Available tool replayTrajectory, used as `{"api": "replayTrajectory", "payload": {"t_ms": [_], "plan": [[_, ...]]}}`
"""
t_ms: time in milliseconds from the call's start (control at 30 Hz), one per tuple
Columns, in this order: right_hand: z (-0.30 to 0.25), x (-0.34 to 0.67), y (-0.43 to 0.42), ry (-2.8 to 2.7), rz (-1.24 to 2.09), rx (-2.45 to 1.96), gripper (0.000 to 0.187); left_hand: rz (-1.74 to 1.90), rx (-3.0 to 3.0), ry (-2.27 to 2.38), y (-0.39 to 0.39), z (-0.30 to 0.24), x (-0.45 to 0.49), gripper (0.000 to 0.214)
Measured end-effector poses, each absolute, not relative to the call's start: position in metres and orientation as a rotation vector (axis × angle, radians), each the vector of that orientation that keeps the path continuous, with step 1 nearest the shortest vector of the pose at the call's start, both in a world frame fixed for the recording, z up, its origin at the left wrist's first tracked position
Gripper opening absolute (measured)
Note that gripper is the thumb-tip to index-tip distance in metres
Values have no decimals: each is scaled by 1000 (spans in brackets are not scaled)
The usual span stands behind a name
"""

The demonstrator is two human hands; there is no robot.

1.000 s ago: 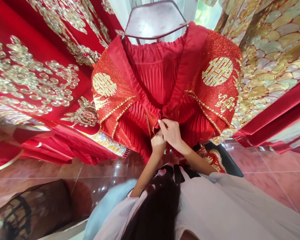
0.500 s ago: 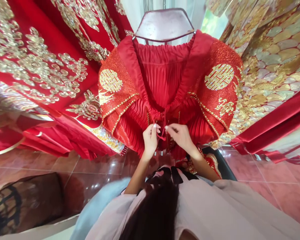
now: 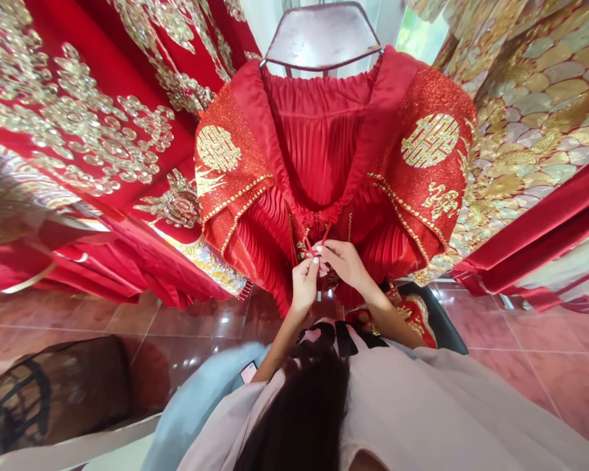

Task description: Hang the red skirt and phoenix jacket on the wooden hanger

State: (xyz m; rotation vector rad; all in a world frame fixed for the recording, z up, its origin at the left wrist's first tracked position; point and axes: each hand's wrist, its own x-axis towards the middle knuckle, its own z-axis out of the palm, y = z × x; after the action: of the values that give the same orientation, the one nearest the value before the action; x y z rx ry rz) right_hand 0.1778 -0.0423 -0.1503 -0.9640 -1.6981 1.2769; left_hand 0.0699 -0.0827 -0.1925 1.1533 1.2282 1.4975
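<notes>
A red pleated garment (image 3: 319, 144) hangs in front of me, with gold round emblems on its shoulders and gold beaded edging. Its gathered neckline comes down to a thin red drawstring (image 3: 326, 230) at the centre front. My left hand (image 3: 305, 280) pinches the cord from the left, thumb up. Close against it, my right hand (image 3: 342, 261) pinches the cord from the right. Both sets of fingertips nearly touch just below the neckline. The exact crossing of the cord between them is partly hidden by the fingers.
A hanger (image 3: 324, 36) bears the garment. Red cloth with crystal beading (image 3: 93, 131) hangs at left, gold-scaled cloth (image 3: 544, 111) at right. Below lie a dark seat (image 3: 446, 327) holding red-gold fabric (image 3: 417, 314), a brown bag (image 3: 69, 392) and a tiled floor (image 3: 510, 340).
My hands have come together, the left moving right and slightly down. The cord ends, looped between separated hands before, are now gathered at the fingertips. The view has tilted slightly.
</notes>
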Motion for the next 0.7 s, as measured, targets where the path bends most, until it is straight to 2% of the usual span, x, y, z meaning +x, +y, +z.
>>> {"api": "replayTrajectory", "payload": {"t_ms": [200,333,467,600,700], "plan": [[-148,169,-49,-1382,1352,-949,26,1395,1044,1114,-81,-193,63,41],[-150,170,-49,-1340,1306,-933,28,1565,1031,1098,-80,-193,54,40],[-154,170,-49,-1363,1233,-968,25,1839,1365,1321,-74,-173,43,25],[-160,160,-51,-1405,1289,-918,21,1764,1848,1416,-63,-146,41,12],[-164,154,-54,-1439,1266,-918,17,1783,1751,1599,-55,-139,45,6]]}}
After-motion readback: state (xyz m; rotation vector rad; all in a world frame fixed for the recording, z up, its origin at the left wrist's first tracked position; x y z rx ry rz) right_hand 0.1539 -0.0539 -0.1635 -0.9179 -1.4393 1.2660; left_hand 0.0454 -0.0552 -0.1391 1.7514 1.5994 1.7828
